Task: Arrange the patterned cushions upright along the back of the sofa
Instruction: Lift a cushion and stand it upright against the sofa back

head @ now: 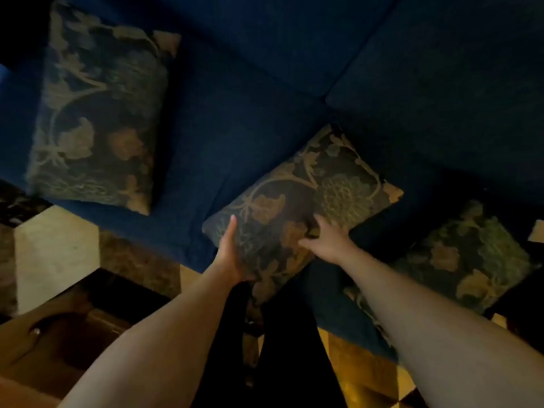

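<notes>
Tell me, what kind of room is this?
Most likely a living room in a home, dimly lit. A dark blue sofa fills the view, floral cushions lie on its seat, and the floor in front is patterned tile.

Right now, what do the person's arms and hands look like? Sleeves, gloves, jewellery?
Both forearms are bare up to the frame edge: no sleeves in view. The left hand and right hand have no gloves. No watch, bracelet or ring is visible, though the light is dim.

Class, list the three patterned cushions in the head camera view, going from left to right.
Floral cushion at the sofa's left end → floral cushion gripped by both hands → floral cushion at the sofa's right front edge.
</notes>
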